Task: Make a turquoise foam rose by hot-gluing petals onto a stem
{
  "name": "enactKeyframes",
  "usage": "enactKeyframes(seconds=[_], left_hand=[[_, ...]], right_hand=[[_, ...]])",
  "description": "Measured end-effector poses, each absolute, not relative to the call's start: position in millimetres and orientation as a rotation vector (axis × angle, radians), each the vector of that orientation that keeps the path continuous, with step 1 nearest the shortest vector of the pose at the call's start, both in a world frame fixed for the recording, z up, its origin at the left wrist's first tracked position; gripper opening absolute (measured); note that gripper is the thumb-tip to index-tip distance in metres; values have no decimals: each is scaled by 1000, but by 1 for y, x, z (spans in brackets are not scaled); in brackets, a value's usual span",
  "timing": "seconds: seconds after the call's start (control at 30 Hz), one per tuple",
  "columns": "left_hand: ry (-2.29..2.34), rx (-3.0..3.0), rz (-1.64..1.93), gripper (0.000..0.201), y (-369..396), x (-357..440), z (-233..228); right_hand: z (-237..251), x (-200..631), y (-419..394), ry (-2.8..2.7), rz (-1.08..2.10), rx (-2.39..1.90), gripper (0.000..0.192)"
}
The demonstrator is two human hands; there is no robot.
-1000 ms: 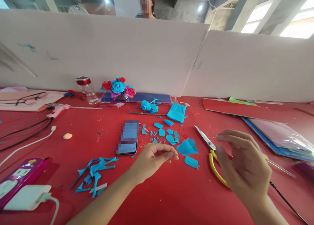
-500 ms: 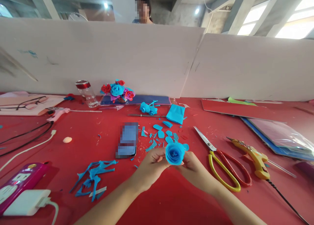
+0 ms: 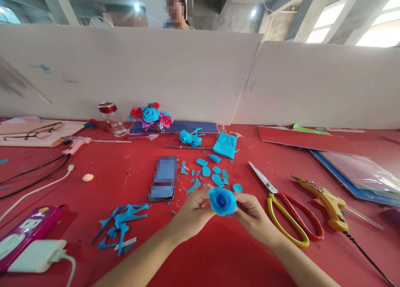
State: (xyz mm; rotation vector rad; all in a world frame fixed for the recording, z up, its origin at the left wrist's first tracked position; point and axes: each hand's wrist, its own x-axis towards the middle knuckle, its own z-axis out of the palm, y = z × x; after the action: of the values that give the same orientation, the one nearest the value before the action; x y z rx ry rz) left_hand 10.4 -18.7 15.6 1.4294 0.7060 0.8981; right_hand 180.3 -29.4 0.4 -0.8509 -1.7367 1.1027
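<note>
Both my hands hold a blue paper rose (image 3: 222, 201) just above the red table (image 3: 218, 253). My left hand (image 3: 192, 212) pinches its left side and my right hand (image 3: 253, 216) grips its right side. Several cut blue petals (image 3: 212, 174) lie on the table just beyond the rose. To the right of my right hand lie scissors (image 3: 287, 212) with yellow and red handles, and past them a yellow glue gun (image 3: 325, 199). A phone (image 3: 164, 178) rests flat to the upper left of my left hand.
Blue paper scraps (image 3: 120, 224) lie at the left, near a power strip (image 3: 28, 228) and white charger (image 3: 37, 255). A flower bouquet (image 3: 151, 115), a jar (image 3: 109, 118), blue folded paper (image 3: 225, 145) and two small blue roses (image 3: 189, 137) stand further back. A white partition (image 3: 187, 70) bounds the table; a person is behind it.
A second ago my hands were apart and held nothing visible, the right one blurred over the scissors. They have since come together around the blue rose, which now sits slightly lower.
</note>
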Motion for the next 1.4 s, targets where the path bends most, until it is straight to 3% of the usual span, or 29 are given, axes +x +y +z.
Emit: enactKeyframes(seconds=[0.23, 0.47, 0.83, 1.4], left_hand=[[1027, 1110, 1200, 22, -2, 2, 12], [916, 1149, 1498, 8, -2, -8, 13], [856, 1546, 1064, 27, -8, -21, 36], [1047, 1593, 895, 19, -5, -20, 34]], right_hand=[[-5, 198, -20, -1825, 550, -1035, 18], [-14, 209, -17, -1810, 435, -1039, 18], [-15, 212, -17, -1882, 267, -969, 26], [-14, 207, -18, -1936, 208, -1038, 23]])
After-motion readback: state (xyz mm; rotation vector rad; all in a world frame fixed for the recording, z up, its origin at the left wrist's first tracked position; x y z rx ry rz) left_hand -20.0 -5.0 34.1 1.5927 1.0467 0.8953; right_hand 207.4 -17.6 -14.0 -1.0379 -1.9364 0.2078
